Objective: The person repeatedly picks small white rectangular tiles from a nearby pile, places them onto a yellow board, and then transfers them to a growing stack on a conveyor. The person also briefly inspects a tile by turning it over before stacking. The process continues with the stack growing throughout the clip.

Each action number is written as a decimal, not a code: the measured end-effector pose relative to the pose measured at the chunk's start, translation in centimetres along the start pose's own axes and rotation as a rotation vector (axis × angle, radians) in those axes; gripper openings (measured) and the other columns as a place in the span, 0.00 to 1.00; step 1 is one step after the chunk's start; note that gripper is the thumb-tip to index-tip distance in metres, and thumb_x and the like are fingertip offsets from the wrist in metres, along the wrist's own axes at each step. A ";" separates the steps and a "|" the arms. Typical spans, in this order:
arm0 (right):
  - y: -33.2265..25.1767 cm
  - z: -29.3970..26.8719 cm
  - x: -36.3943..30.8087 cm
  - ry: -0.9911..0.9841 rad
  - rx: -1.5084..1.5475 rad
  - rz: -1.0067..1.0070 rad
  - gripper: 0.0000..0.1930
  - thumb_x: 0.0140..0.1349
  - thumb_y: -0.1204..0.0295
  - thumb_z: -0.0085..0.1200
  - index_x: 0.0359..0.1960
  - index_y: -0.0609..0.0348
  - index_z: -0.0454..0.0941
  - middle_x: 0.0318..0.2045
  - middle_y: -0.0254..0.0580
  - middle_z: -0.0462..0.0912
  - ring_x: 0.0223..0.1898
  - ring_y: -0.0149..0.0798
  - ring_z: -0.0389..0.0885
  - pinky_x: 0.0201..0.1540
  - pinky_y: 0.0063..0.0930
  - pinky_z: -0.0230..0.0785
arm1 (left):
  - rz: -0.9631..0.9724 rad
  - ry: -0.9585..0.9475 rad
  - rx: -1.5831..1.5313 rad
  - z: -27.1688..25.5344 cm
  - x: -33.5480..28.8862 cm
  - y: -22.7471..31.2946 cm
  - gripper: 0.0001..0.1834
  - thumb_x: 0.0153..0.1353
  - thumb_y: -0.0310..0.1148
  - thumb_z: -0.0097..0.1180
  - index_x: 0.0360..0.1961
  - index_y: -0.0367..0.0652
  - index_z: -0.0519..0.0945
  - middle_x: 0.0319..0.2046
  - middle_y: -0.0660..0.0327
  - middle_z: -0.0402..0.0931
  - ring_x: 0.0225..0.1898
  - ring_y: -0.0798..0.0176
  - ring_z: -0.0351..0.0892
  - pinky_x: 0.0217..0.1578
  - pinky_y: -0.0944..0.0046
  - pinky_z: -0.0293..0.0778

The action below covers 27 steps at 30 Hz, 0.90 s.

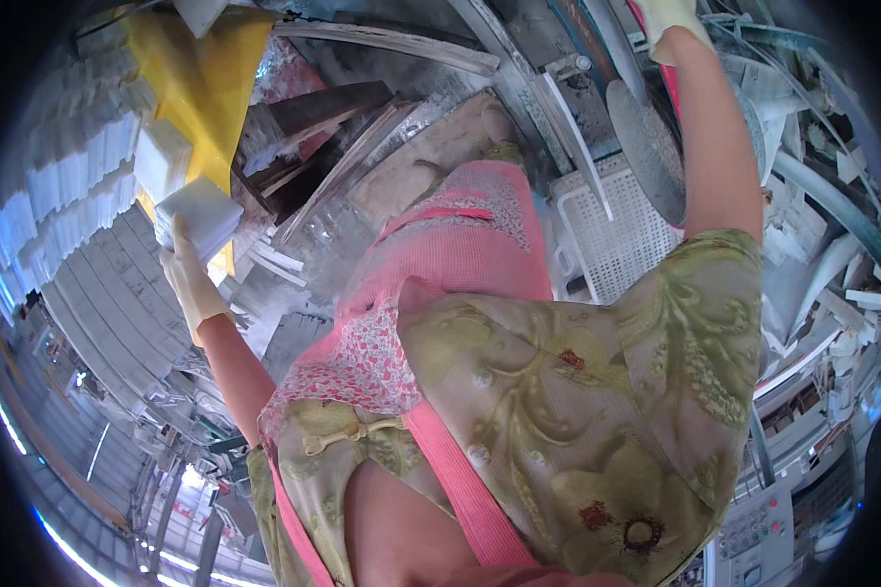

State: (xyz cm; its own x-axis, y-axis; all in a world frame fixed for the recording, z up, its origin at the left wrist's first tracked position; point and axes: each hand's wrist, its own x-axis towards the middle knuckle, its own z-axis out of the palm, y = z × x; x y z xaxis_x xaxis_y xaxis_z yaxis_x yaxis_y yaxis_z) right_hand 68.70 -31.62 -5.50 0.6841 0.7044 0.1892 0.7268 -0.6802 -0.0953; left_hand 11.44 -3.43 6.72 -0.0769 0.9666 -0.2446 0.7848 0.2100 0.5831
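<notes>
My left hand (187, 279), in a pale glove, grips a small stack of square white tiles (204, 215) at the left, with the thumb lying along its near side. Touching or just behind that stack is another block of white tiles (162, 157), beside a yellow sheet (201, 83). My right arm reaches up to the far right. The gloved right hand (673, 27) is at the top edge beside a red-edged machine part (670, 83); its fingers are mostly cut off, so I cannot tell what it holds.
Rows of stacked white tiles (69, 166) fill the far left, above grey curved slats (117, 293). A white perforated crate (622, 230) stands right of my pink apron (450, 245). Wooden boards (333, 108) lie ahead. A control panel (759, 528) is at the lower right.
</notes>
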 end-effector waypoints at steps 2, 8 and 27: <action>1.9 -0.2 -0.3 0.064 0.034 -0.199 0.32 0.66 0.60 0.56 0.71 0.54 0.67 0.73 0.53 0.64 0.74 0.52 0.61 0.76 0.39 0.52 | -0.022 -0.009 0.056 -0.1 1.0 -0.1 0.46 0.62 0.60 0.60 0.61 0.23 0.70 0.50 0.48 0.78 0.50 0.58 0.80 0.52 0.61 0.74; 1.8 -3.9 -2.6 -0.110 0.096 -0.343 0.36 0.57 0.65 0.64 0.70 0.57 0.68 0.71 0.55 0.65 0.72 0.55 0.63 0.75 0.40 0.53 | 0.000 -0.012 0.069 -0.4 1.3 -0.9 0.48 0.62 0.64 0.59 0.61 0.23 0.69 0.50 0.47 0.78 0.50 0.58 0.79 0.53 0.61 0.72; -4.4 -9.0 3.7 -0.157 0.311 0.203 0.28 0.68 0.49 0.53 0.52 0.65 0.80 0.42 0.57 0.87 0.44 0.44 0.88 0.45 0.41 0.78 | 0.064 0.139 0.273 0.2 1.5 -0.9 0.52 0.52 0.70 0.62 0.61 0.31 0.76 0.54 0.39 0.80 0.57 0.46 0.80 0.57 0.53 0.72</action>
State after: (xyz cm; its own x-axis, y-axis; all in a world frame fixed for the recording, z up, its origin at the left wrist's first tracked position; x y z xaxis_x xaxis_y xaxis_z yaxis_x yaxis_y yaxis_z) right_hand 67.47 -27.80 4.43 0.7995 0.6006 -0.0137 0.5430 -0.7322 -0.4111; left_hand 10.72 -2.17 5.71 -0.0900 0.9914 -0.0951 0.9256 0.1185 0.3596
